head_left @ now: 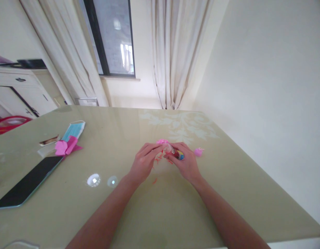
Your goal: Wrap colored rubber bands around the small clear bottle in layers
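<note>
Red cylinder point(177, 154), yellow and blue at one end, is clasped by the right hand point(185, 162); the left hand's point(144, 162) grip is unclear.

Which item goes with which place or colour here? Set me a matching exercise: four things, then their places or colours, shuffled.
1. face mask
2. tablet-like slab
3. small lump
4. curtains

A. pink, right of the right hand
B. hanging beside the window
C. light blue
D. black-topped

Pairs: 1-C, 2-D, 3-A, 4-B
</note>
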A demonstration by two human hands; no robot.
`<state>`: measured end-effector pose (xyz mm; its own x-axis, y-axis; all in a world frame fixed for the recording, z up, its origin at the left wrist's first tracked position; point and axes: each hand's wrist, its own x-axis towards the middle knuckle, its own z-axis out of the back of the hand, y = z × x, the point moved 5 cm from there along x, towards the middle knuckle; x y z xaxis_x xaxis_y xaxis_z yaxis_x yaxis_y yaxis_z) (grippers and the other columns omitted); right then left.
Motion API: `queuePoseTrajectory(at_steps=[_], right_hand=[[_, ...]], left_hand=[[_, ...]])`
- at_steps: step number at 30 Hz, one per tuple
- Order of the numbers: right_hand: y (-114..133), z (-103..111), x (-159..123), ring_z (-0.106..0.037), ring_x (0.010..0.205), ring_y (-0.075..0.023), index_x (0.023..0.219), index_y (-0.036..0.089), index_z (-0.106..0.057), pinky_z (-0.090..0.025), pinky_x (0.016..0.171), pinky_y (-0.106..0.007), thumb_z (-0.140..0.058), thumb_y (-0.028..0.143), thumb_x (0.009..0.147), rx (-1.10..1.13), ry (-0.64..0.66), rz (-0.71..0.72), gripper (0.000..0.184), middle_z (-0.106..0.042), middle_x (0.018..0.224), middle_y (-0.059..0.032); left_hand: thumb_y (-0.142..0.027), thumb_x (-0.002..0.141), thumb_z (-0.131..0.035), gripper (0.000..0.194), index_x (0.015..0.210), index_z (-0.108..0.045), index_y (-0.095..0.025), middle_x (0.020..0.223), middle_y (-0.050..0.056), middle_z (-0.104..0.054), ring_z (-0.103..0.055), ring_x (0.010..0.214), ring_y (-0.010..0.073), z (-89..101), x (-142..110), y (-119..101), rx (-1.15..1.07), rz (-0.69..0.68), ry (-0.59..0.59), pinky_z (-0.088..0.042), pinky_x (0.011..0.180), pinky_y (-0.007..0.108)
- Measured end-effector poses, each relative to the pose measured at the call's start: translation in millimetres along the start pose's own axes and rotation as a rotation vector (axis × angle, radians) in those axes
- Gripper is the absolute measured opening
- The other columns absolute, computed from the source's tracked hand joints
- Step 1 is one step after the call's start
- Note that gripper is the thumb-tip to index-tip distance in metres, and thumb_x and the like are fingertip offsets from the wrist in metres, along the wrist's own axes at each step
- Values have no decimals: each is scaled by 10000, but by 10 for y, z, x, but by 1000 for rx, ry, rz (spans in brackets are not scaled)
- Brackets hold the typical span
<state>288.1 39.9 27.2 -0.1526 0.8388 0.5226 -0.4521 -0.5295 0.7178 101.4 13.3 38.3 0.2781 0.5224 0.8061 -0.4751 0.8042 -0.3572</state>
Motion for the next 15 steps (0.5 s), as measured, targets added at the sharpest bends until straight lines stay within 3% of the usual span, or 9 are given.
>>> queuePoseTrajectory(at_steps=[4,7,11,15], right_hand=[[-138,-7,29,-719,962,-249,1110,234,-772,-600,857,-393,-830,476,809,249,-23,-170,391,-766,1072,-84],[-223,13,49,-737,894,-246,1089,205,-771,-616,752,-360,-831,506,791,405,-43,-292,427,-785,1027,-85],[-250,81,78,-741,881,-237,1065,209,-778,-613,765,-352,-859,493,760,464,-106,-323,425,-797,1010,-76],[-233,95,87,-740,900,-235,1051,208,-785,-606,801,-354,-856,489,763,463,-122,-310,409,-801,1012,-77]], left_hand=[[-165,1060,-434,404,1373,-662,-278,1297,88,-721,-649,1185,209,-24,-14,128,37,88,16,-541,1045,395],[-223,1047,-487,328,1262,-732,-261,1212,82,-758,-679,1120,233,-106,-62,356,99,259,140,-552,1023,423],[-296,993,-608,231,1134,-786,-254,1169,84,-778,-699,1083,268,-249,-189,600,116,363,413,-552,1001,446],[-302,998,-599,297,1258,-734,-257,1309,92,-730,-656,1188,273,-309,-251,633,86,351,479,-510,1055,451]])
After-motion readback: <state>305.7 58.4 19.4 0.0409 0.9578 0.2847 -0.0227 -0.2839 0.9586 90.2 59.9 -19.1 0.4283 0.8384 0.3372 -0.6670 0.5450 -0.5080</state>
